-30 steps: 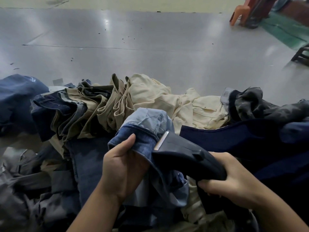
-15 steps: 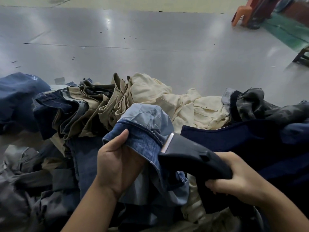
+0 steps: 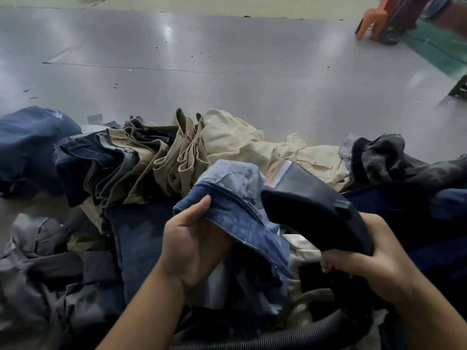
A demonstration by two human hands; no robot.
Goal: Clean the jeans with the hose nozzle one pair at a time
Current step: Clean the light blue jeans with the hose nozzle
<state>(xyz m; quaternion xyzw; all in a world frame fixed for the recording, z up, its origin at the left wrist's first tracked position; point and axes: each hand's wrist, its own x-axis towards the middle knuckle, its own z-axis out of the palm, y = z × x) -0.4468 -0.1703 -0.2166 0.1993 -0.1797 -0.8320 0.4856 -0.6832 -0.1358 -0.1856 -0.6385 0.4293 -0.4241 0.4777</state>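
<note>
My left hand [image 3: 194,241] grips the turned-out hem of a blue jeans leg [image 3: 240,218], thumb on the outer denim, the pale inside showing at the top. My right hand [image 3: 364,261] holds the handle of a black hose nozzle [image 3: 310,205]. The nozzle's flat mouth [image 3: 283,173] points up and away, just right of the jeans leg and off the cloth. A ribbed black hose [image 3: 265,337] runs along the bottom edge.
A heap of trousers covers the near table: khaki pairs [image 3: 161,157], cream ones [image 3: 247,140], dark blue jeans [image 3: 27,142] at left, navy and grey cloth [image 3: 404,178] at right. Beyond lies a grey table surface [image 3: 227,72]. An orange stool [image 3: 371,21] stands far right.
The nozzle has swung up and to the right, its mouth lifting off the jeans leg. My left hand keeps its hold on the hem.
</note>
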